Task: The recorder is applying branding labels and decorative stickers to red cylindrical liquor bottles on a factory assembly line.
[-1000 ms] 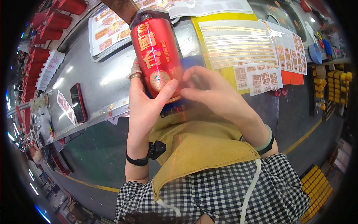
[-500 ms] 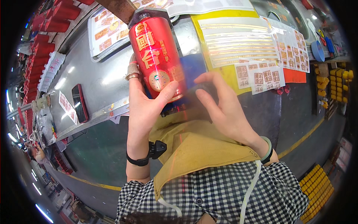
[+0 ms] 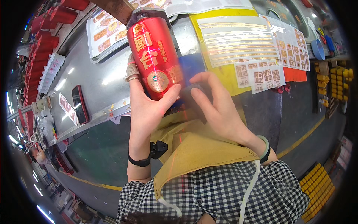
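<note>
A red bottle [image 3: 156,59] with gold lettering and a round gold emblem lies tilted in front of me, its neck pointing away toward a dark metal fixture. My left hand [image 3: 147,99] is closed around its lower left side, thumb across the bottom edge; a beige cover wraps one of its fingers. Just right of the bottle's base, my right hand [image 3: 218,99] is raised with thumb and index finger apart, and nothing clear shows between them. A hazy dark smear blurs the area by its fingertips. Whether these fingertips touch the bottle is hard to see.
Sheets of gold strips [image 3: 238,41] and gold-red stickers [image 3: 266,76] lie to the right on a yellow mat [image 3: 199,28]. A phone [image 3: 80,102] rests on the metal table at left, beside a label strip [image 3: 68,108]. A tray of stickers [image 3: 106,33] sits beyond.
My right hand has shifted slightly left, nearer the bottle. The bottle has moved a little to the left in my left hand, whose thumb now sits slightly lower and farther right.
</note>
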A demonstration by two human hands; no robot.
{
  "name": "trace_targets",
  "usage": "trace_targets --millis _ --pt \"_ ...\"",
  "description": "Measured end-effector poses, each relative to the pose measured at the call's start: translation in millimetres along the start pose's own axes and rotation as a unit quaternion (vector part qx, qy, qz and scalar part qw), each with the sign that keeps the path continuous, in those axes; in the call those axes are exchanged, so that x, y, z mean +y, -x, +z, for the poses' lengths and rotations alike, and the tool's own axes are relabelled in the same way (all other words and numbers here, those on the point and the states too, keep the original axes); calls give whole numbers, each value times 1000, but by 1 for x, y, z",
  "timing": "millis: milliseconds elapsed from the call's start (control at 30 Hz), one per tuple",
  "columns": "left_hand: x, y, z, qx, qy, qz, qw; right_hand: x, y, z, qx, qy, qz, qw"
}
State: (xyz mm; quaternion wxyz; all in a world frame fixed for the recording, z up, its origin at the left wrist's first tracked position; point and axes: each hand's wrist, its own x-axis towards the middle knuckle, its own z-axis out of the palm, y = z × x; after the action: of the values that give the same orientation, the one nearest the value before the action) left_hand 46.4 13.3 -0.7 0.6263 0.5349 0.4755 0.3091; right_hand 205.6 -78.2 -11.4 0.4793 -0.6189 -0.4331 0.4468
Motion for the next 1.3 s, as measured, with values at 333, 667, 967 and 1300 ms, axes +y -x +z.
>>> trace_targets --millis 333,667,967,1300 --pt "-4 0 -1 -2 -19 13 1000 4 1 1 -14 -33 10 999" --pt "-4 1 1 4 -19 35 999 3 -6 -9 30 41 2 999" --pt "-41 18 -18 34 -214 222 950 4 -35 -25 59 138 -283 947" --pt "-62 17 -24 10 -32 180 983 -1 -15 -25 6 258 -437 862"
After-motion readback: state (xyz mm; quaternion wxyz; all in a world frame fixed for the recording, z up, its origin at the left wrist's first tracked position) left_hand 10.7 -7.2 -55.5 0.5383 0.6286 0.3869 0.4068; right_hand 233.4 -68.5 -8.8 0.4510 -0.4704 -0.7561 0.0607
